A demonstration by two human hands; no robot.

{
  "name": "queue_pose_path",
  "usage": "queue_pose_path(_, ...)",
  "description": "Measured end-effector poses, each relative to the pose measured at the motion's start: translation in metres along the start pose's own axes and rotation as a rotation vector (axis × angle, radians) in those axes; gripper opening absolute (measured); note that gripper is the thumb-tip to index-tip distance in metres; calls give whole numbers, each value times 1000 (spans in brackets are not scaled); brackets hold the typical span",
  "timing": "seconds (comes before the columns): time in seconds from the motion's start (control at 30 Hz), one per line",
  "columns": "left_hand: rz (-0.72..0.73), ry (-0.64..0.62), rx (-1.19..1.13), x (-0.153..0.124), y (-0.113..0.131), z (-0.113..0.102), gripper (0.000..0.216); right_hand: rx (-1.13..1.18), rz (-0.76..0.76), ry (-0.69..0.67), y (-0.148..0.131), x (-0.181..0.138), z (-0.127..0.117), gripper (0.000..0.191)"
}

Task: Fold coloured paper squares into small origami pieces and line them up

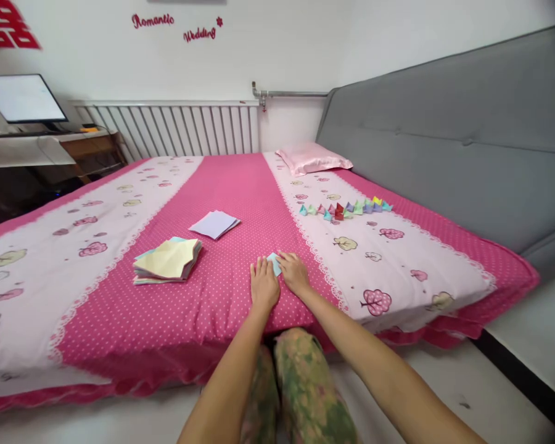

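A small light blue piece of folded paper (274, 264) lies on the pink dotted bedspread, partly hidden under my fingers. My left hand (264, 283) rests palm down at the paper's left side, its fingers stretched out and lying flat. From the right, my right hand (294, 272) lays its extended fingers over the paper's right edge. The thumbs and the paper's lower part are hard to make out. Up and to the right of my hands stand several small folded paper pieces (339, 212) in rows, coloured blue, green, pink, red, purple and yellow.
A thick stack of coloured paper sheets (166, 259), pale yellow on top, sits left on the bed. Beside it lies a thinner stack of lavender sheets (214, 224). A pink pillow (312, 158) and grey headboard (453, 135) are beyond. The bed's front edge meets my knees.
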State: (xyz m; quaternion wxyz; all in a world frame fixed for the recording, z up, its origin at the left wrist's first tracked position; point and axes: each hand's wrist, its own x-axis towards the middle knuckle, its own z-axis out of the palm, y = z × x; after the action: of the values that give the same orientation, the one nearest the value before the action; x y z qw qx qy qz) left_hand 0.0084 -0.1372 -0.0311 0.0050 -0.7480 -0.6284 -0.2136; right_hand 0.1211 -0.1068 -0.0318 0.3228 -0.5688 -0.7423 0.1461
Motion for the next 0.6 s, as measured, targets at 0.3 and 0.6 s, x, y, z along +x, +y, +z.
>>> queue_pose_path(0.3, -38, -42, 57, 5, 1, 6, 49, -241, -47, -241, 1, 9, 3, 49)
queue_pose_path(0.6, -113, -38, 83, 3, 8, -2, 49, -277, -17, -367, 2, 13, 4, 55)
